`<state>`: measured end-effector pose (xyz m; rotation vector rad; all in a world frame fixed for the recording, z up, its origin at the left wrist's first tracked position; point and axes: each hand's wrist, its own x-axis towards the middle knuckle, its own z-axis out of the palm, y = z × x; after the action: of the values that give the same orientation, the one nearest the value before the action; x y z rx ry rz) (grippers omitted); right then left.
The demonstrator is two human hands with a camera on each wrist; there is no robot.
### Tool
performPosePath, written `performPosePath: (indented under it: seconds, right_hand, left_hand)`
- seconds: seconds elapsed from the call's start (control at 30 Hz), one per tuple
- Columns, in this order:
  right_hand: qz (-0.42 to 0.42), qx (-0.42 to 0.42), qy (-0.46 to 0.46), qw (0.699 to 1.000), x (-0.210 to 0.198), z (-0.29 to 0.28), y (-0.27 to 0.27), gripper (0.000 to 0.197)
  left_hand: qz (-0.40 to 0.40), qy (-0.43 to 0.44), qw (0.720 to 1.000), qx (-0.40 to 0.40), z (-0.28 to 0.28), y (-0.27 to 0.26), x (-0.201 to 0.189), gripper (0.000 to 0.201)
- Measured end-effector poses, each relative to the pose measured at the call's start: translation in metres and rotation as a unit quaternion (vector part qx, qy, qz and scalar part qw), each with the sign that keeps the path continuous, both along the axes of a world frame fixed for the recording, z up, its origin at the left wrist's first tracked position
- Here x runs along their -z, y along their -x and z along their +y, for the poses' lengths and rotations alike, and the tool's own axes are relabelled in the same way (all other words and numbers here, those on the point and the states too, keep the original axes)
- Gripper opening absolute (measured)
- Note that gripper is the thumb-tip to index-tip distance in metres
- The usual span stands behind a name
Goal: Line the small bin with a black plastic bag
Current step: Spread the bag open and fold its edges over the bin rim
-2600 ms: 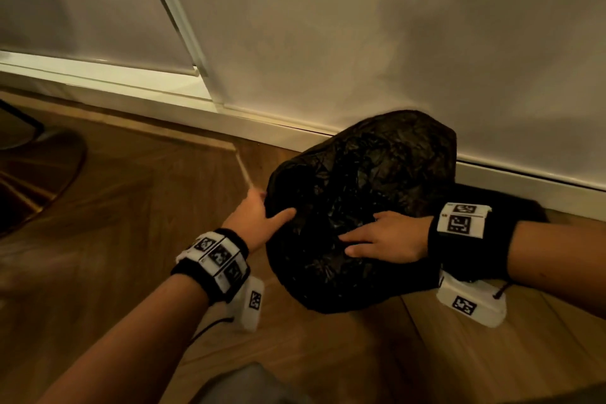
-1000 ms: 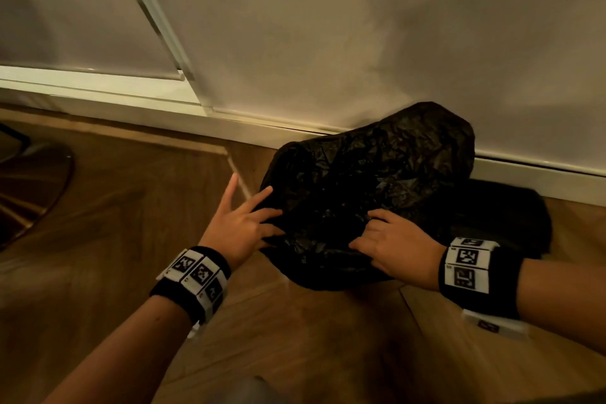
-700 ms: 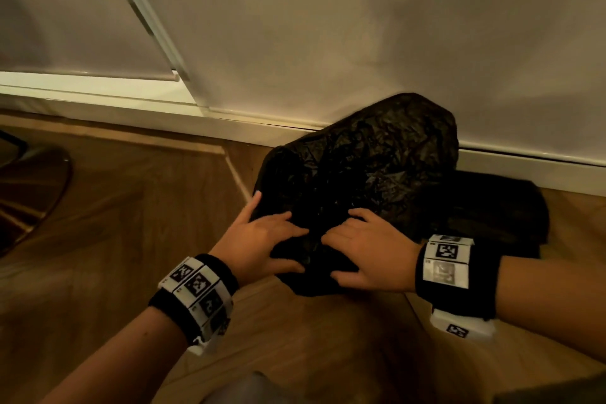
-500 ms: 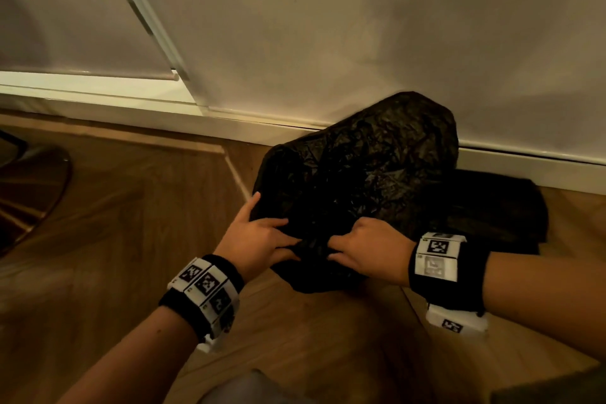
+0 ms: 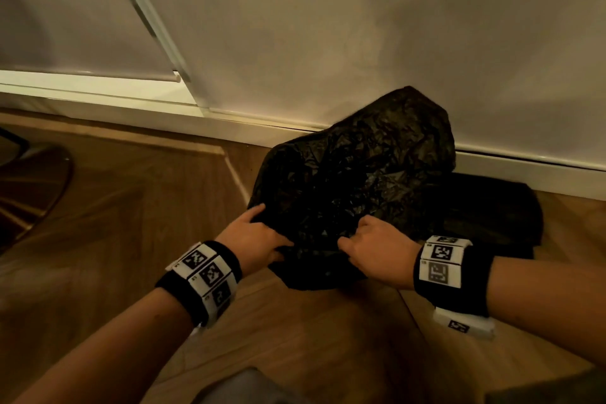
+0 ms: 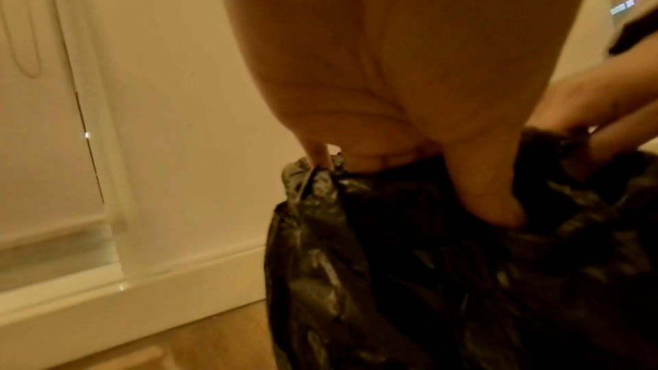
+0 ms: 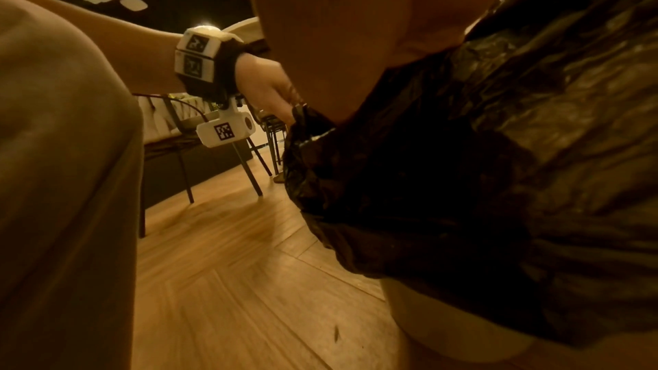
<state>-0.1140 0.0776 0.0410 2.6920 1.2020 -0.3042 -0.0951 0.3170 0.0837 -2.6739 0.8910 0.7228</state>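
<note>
A crinkled black plastic bag [image 5: 354,180] is draped over the small bin by the wall and puffs up above it. In the head view the bag hides the bin. In the right wrist view the bin's pale wall [image 7: 448,331] shows below the bag's hem [image 7: 427,207]. My left hand [image 5: 255,239] grips the bag's near left edge, thumb [image 6: 491,196] in front of the plastic [image 6: 463,277]. My right hand [image 5: 373,249] has its fingers curled into the near edge, close beside the left.
A dark flat thing [image 5: 492,213] lies on the wooden floor right of the bin, against the white skirting board [image 5: 164,121]. A round chair base [image 5: 32,193] is at far left. Chairs [image 7: 213,156] stand behind me. My trouser leg [image 7: 64,179] is near.
My left hand went from spread fingers beside the bag to gripping its near edge. My right hand slid left, and both hands now bunch the plastic close together.
</note>
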Motion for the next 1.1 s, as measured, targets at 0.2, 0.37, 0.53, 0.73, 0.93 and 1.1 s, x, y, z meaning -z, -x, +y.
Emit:
performPosePath:
  seconds: [0.2, 0.37, 0.53, 0.73, 0.93, 1.1]
  right_hand:
    - [0.036, 0.026, -0.102, 0.994, -0.004, 0.005, 0.001, 0.042]
    - [-0.047, 0.058, -0.122, 0.990, -0.018, -0.029, -0.029, 0.068]
    - [0.034, 0.081, -0.083, 0.993, -0.006, -0.052, -0.031, 0.094]
    - [0.036, 0.022, -0.106, 0.993, -0.047, -0.055, -0.064, 0.091]
    - [-0.014, -0.023, -0.055, 0.998, -0.034, -0.056, -0.086, 0.066]
    - [-0.076, -0.042, -0.044, 0.995, 0.003, -0.041, -0.062, 0.047]
  left_hand:
    - [0.010, 0.005, 1.000, 0.022, -0.028, 0.003, -0.007, 0.054]
    - [-0.136, -0.048, 0.989, -0.020, 0.000, -0.012, -0.016, 0.047]
    - [-0.096, -0.022, 0.990, -0.104, 0.008, -0.009, -0.015, 0.058]
    - [-0.063, 0.138, 0.980, -0.128, -0.030, -0.013, -0.024, 0.050]
    - [0.004, 0.045, 0.997, -0.055, -0.069, -0.017, -0.013, 0.046]
    - [0.018, 0.033, 0.996, -0.079, -0.047, -0.024, -0.014, 0.041]
